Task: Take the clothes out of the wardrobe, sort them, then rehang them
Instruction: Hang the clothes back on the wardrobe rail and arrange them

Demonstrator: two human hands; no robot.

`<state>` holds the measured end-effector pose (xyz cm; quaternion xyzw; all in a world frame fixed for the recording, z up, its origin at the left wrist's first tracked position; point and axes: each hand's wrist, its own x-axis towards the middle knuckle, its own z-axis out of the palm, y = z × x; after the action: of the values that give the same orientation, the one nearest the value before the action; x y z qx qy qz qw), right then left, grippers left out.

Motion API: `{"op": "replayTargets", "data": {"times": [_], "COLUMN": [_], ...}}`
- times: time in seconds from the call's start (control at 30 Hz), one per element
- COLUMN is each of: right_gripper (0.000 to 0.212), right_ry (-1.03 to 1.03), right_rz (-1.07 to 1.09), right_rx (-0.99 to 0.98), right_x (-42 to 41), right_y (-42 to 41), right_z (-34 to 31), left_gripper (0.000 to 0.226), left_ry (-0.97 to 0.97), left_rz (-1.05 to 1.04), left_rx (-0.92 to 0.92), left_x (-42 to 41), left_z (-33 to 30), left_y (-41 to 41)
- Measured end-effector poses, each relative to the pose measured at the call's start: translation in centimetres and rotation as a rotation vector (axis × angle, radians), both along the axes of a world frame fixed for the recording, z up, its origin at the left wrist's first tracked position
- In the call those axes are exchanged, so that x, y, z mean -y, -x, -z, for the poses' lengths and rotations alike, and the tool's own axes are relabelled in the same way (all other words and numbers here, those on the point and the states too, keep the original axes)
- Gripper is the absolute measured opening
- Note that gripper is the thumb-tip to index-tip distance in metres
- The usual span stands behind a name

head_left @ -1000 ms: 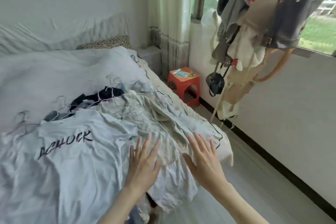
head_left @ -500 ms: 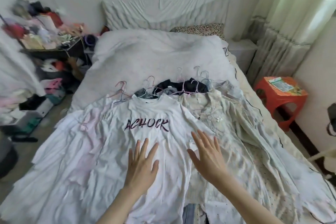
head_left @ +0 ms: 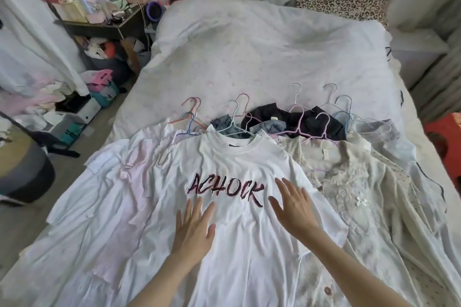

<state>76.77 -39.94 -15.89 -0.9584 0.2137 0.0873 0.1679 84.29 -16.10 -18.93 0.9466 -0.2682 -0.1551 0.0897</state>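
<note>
The clothes were out of the wardrobe and lay in a heap across the near end of the bed (head_left: pixel 274 62), most with wire hangers (head_left: pixel 239 112) poking out at the top. On top in the middle was a white T-shirt (head_left: pixel 239 244) with dark letters on its chest. The person's left hand (head_left: pixel 194 229) and right hand (head_left: pixel 294 209) were both flat and open, fingers spread, a little apart from each other, over the shirt just under the letters. It was hard to tell if they pressed on the cloth or floated just above it. Neither hand held anything. To the right lay a cream lace blouse (head_left: pixel 354 182), and to the left some pale pink and white tops (head_left: pixel 117 182). Dark clothes (head_left: pixel 299 119) peeked out behind the shirt's collar. The T-shirt looked soft, light and floppy, so it would likely bunch up and sag if grabbed in the middle. A good place to take it would be the shoulders or the hanger hook by the collar. The lace blouse looked thin and could snag on the hooks, so it would need gentle lifting. The hangers looked tangled and might catch on each other.
</note>
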Motion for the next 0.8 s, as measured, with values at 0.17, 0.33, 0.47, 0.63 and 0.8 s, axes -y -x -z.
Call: {"op": "replayTargets", "data": {"times": [0.17, 0.33, 0.47, 0.63, 0.8], "right_gripper": [0.054, 0.052, 0.053, 0.045, 0.032], "right_ry": [-0.043, -0.09, -0.079, 0.113, -0.059], "right_rz": [0.07, 0.144, 0.148, 0.193, 0.189], "right_rx": [-0.029, -0.082, -0.112, -0.09, -0.096], "right_x": [4.4, 7.7, 9.1, 10.0, 10.5], "right_y": [-6.6, -13.2, -17.1, -20.1, -21.9], "right_z": [4.2, 8.6, 10.9, 11.9, 11.8], "left_gripper": [0.052, 0.049, 0.046, 0.047, 0.049], "left_ry": [-0.054, -0.031, -0.03, 0.037, -0.012], "left_rz": [0.048, 0.089, 0.148, 0.144, 0.161], "left_rx": [-0.041, -0.051, -0.019, -0.021, -0.089], "left_x": [2.3, 4.5, 5.6, 5.4, 5.6], "left_z": [4.2, 9.5, 12.6, 13.7, 12.8], "left_y": [-6.1, -10.8, -12.4, -12.3, -13.4]}}
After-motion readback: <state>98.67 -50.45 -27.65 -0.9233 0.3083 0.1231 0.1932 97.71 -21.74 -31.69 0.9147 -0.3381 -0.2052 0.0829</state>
